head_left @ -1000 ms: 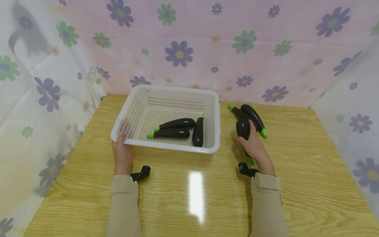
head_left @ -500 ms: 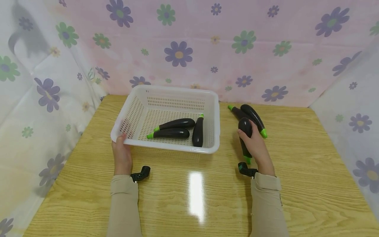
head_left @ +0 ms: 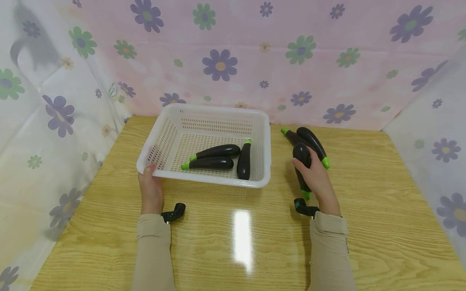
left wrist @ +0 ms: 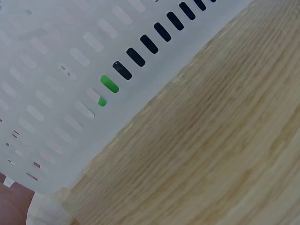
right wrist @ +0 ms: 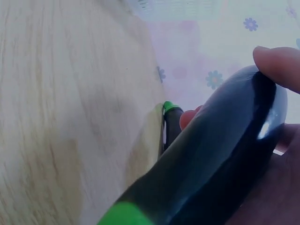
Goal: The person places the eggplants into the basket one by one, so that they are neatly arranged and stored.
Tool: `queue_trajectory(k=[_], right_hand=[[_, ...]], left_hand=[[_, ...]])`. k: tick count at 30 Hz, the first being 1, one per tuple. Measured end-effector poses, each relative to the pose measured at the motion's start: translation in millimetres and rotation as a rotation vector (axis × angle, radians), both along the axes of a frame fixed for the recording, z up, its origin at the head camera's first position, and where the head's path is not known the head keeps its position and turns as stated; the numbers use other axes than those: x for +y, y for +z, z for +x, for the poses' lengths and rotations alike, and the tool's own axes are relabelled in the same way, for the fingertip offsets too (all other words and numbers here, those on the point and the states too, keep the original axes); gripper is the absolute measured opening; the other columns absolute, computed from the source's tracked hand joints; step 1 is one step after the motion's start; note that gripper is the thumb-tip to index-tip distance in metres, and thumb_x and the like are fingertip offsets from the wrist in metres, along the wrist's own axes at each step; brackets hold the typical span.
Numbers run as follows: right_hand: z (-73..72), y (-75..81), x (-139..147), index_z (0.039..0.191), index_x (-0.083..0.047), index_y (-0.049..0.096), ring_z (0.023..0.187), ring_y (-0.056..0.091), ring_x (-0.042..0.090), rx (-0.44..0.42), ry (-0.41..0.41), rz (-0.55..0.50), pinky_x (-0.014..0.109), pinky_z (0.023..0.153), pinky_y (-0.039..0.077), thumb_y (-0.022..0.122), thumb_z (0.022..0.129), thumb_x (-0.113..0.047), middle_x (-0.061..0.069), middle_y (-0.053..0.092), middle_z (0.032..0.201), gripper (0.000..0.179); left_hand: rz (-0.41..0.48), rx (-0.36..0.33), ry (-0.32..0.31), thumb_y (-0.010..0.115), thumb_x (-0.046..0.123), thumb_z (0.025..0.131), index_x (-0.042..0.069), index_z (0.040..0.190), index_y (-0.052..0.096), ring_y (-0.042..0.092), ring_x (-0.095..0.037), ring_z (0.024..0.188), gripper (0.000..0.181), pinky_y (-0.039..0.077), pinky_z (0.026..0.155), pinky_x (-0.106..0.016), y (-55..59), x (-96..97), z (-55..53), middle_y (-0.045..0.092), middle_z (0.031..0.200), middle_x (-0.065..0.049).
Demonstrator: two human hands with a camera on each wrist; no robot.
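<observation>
A white plastic basket (head_left: 204, 178) with slotted walls stands left of centre in the head view, three dark eggplants with green stem ends inside it. My left hand (head_left: 151, 190) grips its front left corner, thumb over the rim; only a bit of that hand shows in the left wrist view. To the right of the basket, my right hand (head_left: 317, 176) holds an eggplant (right wrist: 220, 140) by its thick end, thumb on one side and fingers on the other. Its green tip (head_left: 306, 195) points toward me. Two more eggplants (head_left: 312, 141) lie side by side just behind that hand.
The wooden table (head_left: 204, 250) ends at a pink flowered curtain (head_left: 247, 48) close behind the basket. White flowered curtains (head_left: 43, 121) hang at both sides. Each wrist carries a small black camera mount (head_left: 174, 213).
The held eggplant has swung more upright in my right hand, its thick end shifting slightly away from me and to the right. My left hand and the basket stay put.
</observation>
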State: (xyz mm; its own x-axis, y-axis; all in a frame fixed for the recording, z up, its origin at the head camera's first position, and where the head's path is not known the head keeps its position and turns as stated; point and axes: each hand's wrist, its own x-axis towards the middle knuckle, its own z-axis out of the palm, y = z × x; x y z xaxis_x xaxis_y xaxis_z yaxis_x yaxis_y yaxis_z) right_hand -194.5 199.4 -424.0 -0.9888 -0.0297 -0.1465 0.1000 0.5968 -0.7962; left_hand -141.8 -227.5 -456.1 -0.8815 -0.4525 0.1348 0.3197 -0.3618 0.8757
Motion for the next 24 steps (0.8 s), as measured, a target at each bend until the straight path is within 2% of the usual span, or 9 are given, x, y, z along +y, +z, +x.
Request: queue_trajectory(k=[8, 13, 24], right_hand=[[0.7, 2.1, 0.4, 0.144, -0.018, 0.009, 0.123, 0.029, 0.042, 0.026, 0.002, 0.038, 0.059, 0.09, 0.03, 0.045, 0.079, -0.062, 0.021, 0.022, 0.142, 0.086], [1.4, 3.8, -0.1, 0.143, -0.013, 0.012, 0.121, 0.033, 0.04, 0.036, 0.004, 0.024, 0.058, 0.089, 0.033, 0.047, 0.08, -0.06, 0.022, 0.027, 0.14, 0.086], [4.9, 9.4, -0.9, 0.142, -0.013, 0.018, 0.116, 0.039, 0.037, 0.068, -0.028, -0.002, 0.055, 0.088, 0.035, 0.049, 0.079, -0.06, 0.02, 0.034, 0.135, 0.085]], left_hand=[[0.003, 0.013, 0.004, 0.039, 0.011, 0.086, 0.013, 0.132, 0.037, 0.033, -0.021, 0.124, 0.046, 0.02, 0.103, -0.033, 0.7, 1.4, -0.2, 0.037, 0.135, -0.008], [-0.003, 0.002, 0.013, 0.038, 0.01, 0.086, 0.013, 0.132, 0.038, 0.034, -0.021, 0.123, 0.046, 0.02, 0.103, -0.032, 1.4, 1.9, 0.3, 0.038, 0.135, -0.008], [0.003, 0.016, 0.01, 0.038, 0.01, 0.087, 0.013, 0.132, 0.038, 0.033, -0.021, 0.124, 0.045, 0.021, 0.103, -0.033, -0.1, 2.0, -0.2, 0.038, 0.135, -0.008]])
